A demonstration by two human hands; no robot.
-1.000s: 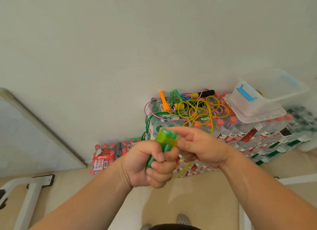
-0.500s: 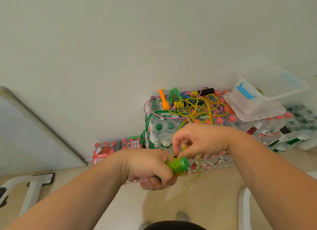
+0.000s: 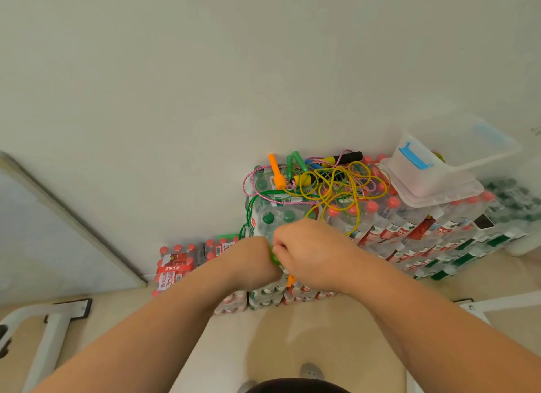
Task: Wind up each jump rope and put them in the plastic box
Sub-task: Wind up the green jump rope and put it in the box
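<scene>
Both my hands meet in front of the bottle stack. My left hand (image 3: 251, 261) grips the green jump rope handles (image 3: 274, 258), mostly hidden between my fists. My right hand (image 3: 310, 253) is curled over them from the right, knuckles up; an orange bit (image 3: 290, 281) pokes out below it. A tangle of jump ropes (image 3: 322, 182) with yellow, pink and green cords and orange, green, blue and black handles lies on top of the stack. The clear plastic box (image 3: 456, 158) with blue latches sits on its lid at the right.
Shrink-wrapped packs of water bottles (image 3: 409, 228) form the stack against the white wall. A lower pack (image 3: 175, 266) stands at the left. A white metal frame (image 3: 44, 334) is on the floor at the lower left, and a board (image 3: 58, 231) leans on the wall.
My right hand has swung from the top of the green handles down and over them. Both hands have shifted right and closer together, hiding the handles.
</scene>
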